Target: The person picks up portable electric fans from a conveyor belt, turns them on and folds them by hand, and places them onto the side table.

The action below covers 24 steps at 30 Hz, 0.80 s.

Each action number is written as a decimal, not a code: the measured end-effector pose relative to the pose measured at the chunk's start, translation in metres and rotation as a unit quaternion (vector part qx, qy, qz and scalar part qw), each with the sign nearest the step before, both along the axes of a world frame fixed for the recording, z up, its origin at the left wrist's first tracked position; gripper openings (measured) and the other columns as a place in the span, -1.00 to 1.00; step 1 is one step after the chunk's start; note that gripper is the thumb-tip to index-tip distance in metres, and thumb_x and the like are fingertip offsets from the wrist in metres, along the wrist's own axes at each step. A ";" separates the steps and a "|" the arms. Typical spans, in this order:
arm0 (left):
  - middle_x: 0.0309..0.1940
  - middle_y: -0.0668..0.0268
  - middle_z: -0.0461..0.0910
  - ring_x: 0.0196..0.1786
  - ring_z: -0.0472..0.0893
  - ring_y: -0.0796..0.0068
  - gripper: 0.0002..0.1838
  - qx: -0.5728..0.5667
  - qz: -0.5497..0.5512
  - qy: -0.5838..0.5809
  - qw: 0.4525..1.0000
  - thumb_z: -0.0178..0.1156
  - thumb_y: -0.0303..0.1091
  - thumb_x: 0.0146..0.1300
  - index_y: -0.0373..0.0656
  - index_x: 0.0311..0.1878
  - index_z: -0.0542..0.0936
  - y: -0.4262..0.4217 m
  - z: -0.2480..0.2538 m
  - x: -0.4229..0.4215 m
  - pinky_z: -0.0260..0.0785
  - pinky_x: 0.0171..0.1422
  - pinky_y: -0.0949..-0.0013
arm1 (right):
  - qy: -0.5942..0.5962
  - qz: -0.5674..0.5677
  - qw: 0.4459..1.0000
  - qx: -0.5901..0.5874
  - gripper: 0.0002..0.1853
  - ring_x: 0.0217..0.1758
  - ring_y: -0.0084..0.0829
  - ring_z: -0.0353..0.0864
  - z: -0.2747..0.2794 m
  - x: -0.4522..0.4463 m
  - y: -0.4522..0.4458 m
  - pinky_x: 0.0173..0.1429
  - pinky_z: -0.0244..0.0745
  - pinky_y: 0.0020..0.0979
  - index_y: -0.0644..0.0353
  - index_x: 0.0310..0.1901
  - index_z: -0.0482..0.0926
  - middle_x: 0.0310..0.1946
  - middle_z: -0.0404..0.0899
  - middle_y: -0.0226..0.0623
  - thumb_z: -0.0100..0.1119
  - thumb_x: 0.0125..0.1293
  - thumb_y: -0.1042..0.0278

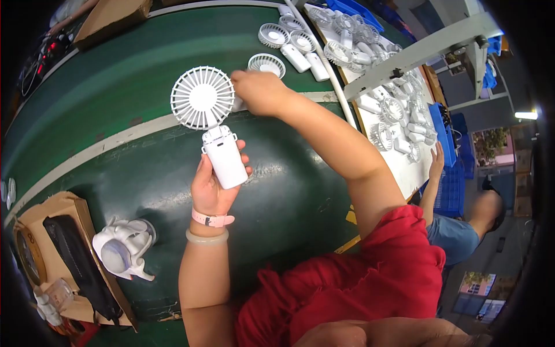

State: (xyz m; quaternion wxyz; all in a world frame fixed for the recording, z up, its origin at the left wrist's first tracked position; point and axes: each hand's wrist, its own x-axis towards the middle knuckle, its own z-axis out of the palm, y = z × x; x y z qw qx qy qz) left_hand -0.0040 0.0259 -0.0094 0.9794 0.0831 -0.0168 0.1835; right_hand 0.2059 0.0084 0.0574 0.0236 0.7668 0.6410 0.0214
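A white handheld fan (225, 159) with a round slatted head is gripped by its handle in my left hand (209, 188), its head tipped toward the far side. My right hand (260, 91) is closed just right of that fan's head, over the belt. A small white part shows beneath its fingers, but what they hold is hidden. Right behind my right hand lies another fan head (266, 65), partly covered by it.
Several white fans (295, 43) lie at the belt's far right, beside a white rail (335, 81). More fan parts cover a side table (404, 165) under a grey metal frame (425, 55). A co-worker's hand (437, 162) rests there. At left are a respirator mask (124, 246) and a cardboard box (110, 289).
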 end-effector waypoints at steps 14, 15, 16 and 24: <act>-0.07 0.24 0.42 -0.12 0.50 0.41 -0.51 0.286 0.143 0.241 0.916 0.08 -0.51 0.21 -0.20 0.19 0.19 -0.014 0.012 0.007 0.40 0.02 0.29 | 0.054 -0.361 0.923 0.124 -0.39 -0.11 0.00 0.51 -0.023 0.008 -0.076 -0.10 0.48 -0.14 0.35 -0.05 0.33 -0.12 0.40 0.08 0.31 -0.02 0.09; -0.03 0.21 0.42 -0.09 0.52 0.37 -0.53 0.262 0.123 0.223 0.931 0.06 -0.48 0.23 -0.20 0.19 0.19 -0.013 0.013 0.006 0.40 0.03 0.29 | 0.067 -0.361 0.921 0.130 -0.40 -0.10 0.02 0.51 -0.027 0.017 -0.082 -0.09 0.48 -0.15 0.36 -0.05 0.33 -0.12 0.41 0.10 0.31 -0.03 0.11; 0.00 0.18 0.42 -0.06 0.53 0.33 -0.55 0.236 0.103 0.206 0.944 0.04 -0.45 0.26 -0.20 0.19 0.19 -0.013 0.015 0.005 0.40 0.03 0.28 | 0.223 -0.334 0.908 0.118 -0.44 -0.12 -0.08 0.53 -0.015 0.024 -0.085 -0.06 0.47 -0.22 0.37 0.02 0.31 -0.12 0.44 0.09 0.24 0.08 0.18; -0.03 0.12 0.47 -0.06 0.55 0.31 -0.54 0.238 0.106 0.211 0.942 0.03 -0.44 0.27 -0.20 0.21 0.18 -0.011 0.016 0.003 0.42 0.03 0.30 | 0.975 0.056 0.153 0.150 -0.35 -0.17 -0.17 0.47 -0.037 -0.053 -0.097 -0.12 0.49 -0.21 0.31 0.20 0.16 -0.07 0.37 -0.01 0.11 0.11 0.24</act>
